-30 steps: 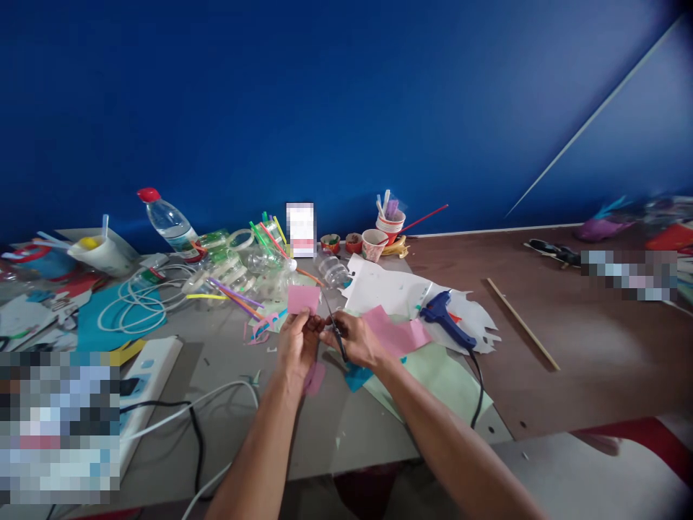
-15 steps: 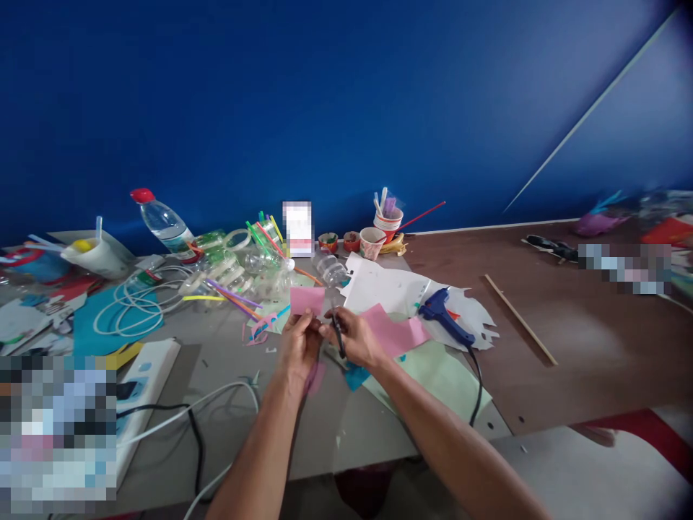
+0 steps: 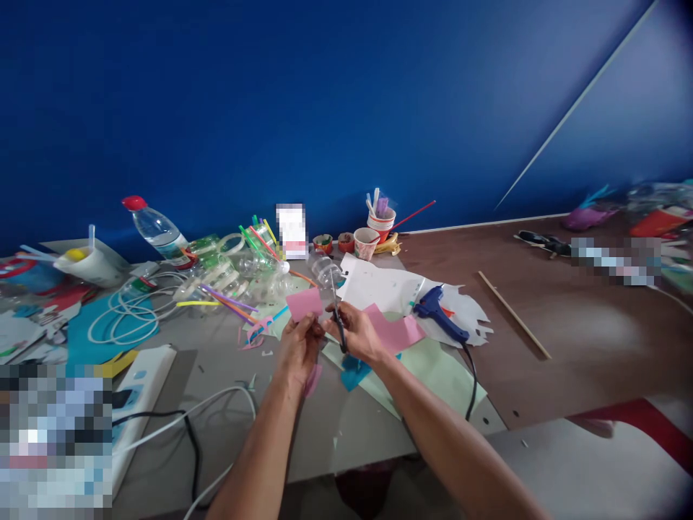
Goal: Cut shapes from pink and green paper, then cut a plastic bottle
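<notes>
My left hand [image 3: 301, 339] pinches a small pink piece of paper [image 3: 304, 304] that stands up above its fingers. In my right hand [image 3: 357, 334] is a pair of scissors [image 3: 339, 328] with dark handles, its blades pointing away from me, just right of the pink piece. Both hands are close together over the grey table. Beyond my right hand lies a larger pink sheet [image 3: 393, 328] with a cut edge. A pale green sheet [image 3: 433, 379] and a blue scrap [image 3: 354, 372] lie below it.
A blue glue gun [image 3: 441, 314] rests on white paper [image 3: 379, 285] at right. Paper cups [image 3: 366, 244], clear plastic bottle pieces [image 3: 328, 271] and a tilted bottle [image 3: 162, 235] stand along the blue wall. A power strip [image 3: 144, 404] with cables lies left; a wooden stick [image 3: 514, 314] lies right.
The view has shifted slightly. The pink piece in my left hand has tilted a little, and the scissors' blades now show more upright beside it. Both hands keep their hold.
</notes>
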`<action>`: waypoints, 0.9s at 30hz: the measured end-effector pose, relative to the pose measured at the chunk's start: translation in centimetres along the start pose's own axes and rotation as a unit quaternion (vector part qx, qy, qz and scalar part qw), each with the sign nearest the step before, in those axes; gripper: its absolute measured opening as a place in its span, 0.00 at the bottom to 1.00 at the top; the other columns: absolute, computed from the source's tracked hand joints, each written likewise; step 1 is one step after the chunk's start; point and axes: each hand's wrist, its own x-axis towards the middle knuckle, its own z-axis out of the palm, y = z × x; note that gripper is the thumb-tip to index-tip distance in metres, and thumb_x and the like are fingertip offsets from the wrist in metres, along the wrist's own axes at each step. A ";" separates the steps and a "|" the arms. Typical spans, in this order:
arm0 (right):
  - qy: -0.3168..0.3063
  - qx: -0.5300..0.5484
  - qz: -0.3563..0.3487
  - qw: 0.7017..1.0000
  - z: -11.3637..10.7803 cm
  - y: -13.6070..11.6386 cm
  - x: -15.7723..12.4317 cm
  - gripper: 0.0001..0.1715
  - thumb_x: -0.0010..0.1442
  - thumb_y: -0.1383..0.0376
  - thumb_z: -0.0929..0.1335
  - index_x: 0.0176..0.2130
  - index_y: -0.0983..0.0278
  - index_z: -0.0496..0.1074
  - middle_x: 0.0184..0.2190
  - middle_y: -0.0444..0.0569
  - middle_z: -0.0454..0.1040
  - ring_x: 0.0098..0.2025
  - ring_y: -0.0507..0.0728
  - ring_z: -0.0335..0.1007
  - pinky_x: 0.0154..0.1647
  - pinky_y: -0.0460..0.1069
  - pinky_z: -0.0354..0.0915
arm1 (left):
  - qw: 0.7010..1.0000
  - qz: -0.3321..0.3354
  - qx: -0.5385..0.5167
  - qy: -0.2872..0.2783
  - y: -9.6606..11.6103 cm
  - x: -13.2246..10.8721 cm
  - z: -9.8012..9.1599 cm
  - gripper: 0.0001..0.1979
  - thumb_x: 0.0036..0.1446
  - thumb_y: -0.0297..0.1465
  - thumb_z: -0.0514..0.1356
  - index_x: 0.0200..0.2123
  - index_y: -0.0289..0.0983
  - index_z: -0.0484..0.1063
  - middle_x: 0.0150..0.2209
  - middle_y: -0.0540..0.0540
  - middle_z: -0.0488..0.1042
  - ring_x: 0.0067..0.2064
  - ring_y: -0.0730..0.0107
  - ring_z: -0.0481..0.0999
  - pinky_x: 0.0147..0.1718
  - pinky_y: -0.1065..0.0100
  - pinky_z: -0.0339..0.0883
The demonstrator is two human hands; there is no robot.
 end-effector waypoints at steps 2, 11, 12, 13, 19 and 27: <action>-0.011 -0.038 0.001 0.999 0.2 0.0 -0.1 0.20 0.53 0.55 0.70 0.42 0.66 0.71 0.24 0.41 0.67 0.26 0.50 0.61 0.26 0.45 0.57 | 1.000 0.005 -0.008 0.012 0.1 0.0 0.0 0.13 0.35 0.26 0.71 0.25 0.34 0.71 0.23 0.52 0.72 0.25 0.78 0.70 0.26 0.74 0.64; -0.025 -0.152 -0.020 0.988 0.4 -0.3 -0.4 0.17 0.53 0.53 0.70 0.35 0.64 0.72 0.22 0.42 0.67 0.25 0.50 0.61 0.25 0.44 0.54 | 1.000 -0.005 0.016 0.014 0.3 -0.4 0.2 0.10 0.39 0.27 0.70 0.27 0.34 0.72 0.23 0.53 0.72 0.24 0.79 0.70 0.24 0.76 0.62; -0.025 -0.154 -0.020 0.988 0.5 -0.3 -0.4 0.17 0.53 0.53 0.70 0.36 0.64 0.72 0.22 0.42 0.68 0.25 0.50 0.61 0.25 0.44 0.54 | 1.000 -0.006 0.017 0.011 0.3 -0.4 0.2 0.10 0.39 0.27 0.70 0.26 0.34 0.72 0.23 0.53 0.72 0.25 0.78 0.70 0.24 0.76 0.62; -0.026 -0.154 -0.019 0.987 0.5 -0.2 -0.4 0.17 0.53 0.53 0.70 0.36 0.64 0.72 0.23 0.42 0.69 0.25 0.50 0.62 0.25 0.44 0.55 | 1.000 -0.007 0.018 0.008 0.3 -0.4 0.2 0.10 0.39 0.27 0.70 0.26 0.34 0.72 0.23 0.53 0.72 0.25 0.78 0.70 0.25 0.76 0.63; -0.019 -0.148 -0.012 0.989 0.5 -0.2 -0.3 0.18 0.54 0.52 0.70 0.36 0.64 0.73 0.22 0.42 0.68 0.25 0.50 0.61 0.25 0.44 0.54 | 1.000 -0.004 0.026 0.001 0.1 -0.5 0.2 0.12 0.38 0.28 0.71 0.27 0.34 0.72 0.24 0.53 0.72 0.25 0.79 0.70 0.25 0.76 0.63; -0.006 -0.139 0.003 0.990 0.4 -0.5 -0.3 0.19 0.53 0.51 0.71 0.34 0.65 0.73 0.21 0.41 0.66 0.24 0.50 0.60 0.24 0.44 0.54 | 0.999 -0.008 0.033 0.003 0.3 -0.6 0.5 0.14 0.36 0.28 0.72 0.27 0.33 0.72 0.23 0.52 0.71 0.25 0.79 0.70 0.24 0.77 0.64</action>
